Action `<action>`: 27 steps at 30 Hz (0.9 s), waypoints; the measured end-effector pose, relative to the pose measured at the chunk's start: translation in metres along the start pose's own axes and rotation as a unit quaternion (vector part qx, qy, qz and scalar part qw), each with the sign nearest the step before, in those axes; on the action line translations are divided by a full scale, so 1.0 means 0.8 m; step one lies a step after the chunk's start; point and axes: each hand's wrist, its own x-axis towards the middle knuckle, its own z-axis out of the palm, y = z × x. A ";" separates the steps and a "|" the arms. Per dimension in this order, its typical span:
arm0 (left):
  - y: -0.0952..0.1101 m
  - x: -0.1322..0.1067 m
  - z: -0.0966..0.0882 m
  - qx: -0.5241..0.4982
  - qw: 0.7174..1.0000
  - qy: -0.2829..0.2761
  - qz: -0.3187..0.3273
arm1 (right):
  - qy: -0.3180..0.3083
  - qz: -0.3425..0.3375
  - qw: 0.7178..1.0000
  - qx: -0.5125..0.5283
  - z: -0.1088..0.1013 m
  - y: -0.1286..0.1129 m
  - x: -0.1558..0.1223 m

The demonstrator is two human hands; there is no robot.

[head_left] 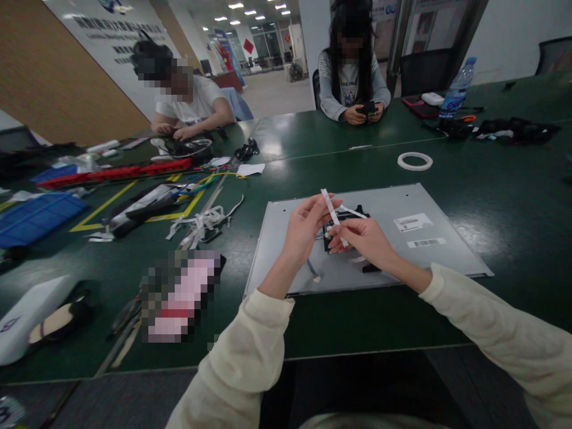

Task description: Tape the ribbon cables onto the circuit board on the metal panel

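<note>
A grey metal panel with white barcode labels lies flat on the dark green table in front of me. Both my hands hover over its middle. My left hand pinches the upper part of a narrow white strip. My right hand is closed on the strip's lower part, with a second white end sticking out toward the right. Under my hands a small black part sits on the panel, mostly hidden by my fingers.
A white tape roll lies beyond the panel. Loose white strips, cables, a red bar and a blue tray crowd the left side. A water bottle stands far right. Two people sit across the table, hands busy.
</note>
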 end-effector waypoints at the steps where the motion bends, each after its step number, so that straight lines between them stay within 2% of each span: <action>1: 0.001 -0.001 0.002 0.003 1.000 -0.005 0.002 | 0.000 0.008 1.000 0.004 -0.001 0.002 0.002; 9: 0.012 -0.008 0.007 0.002 1.000 0.003 0.009 | -0.011 0.019 0.998 0.057 0.001 0.002 0.003; 16: 0.013 -0.007 0.005 0.047 0.999 0.015 0.020 | -0.044 -0.057 0.996 0.055 0.003 0.008 0.002; 22: 0.006 -0.003 0.003 0.068 0.996 0.023 0.051 | -0.034 -0.020 0.998 0.047 0.003 0.002 -0.002; 27: 0.006 -0.002 0.002 0.061 0.997 0.022 0.042 | -0.033 -0.029 0.998 0.038 0.000 -0.004 -0.002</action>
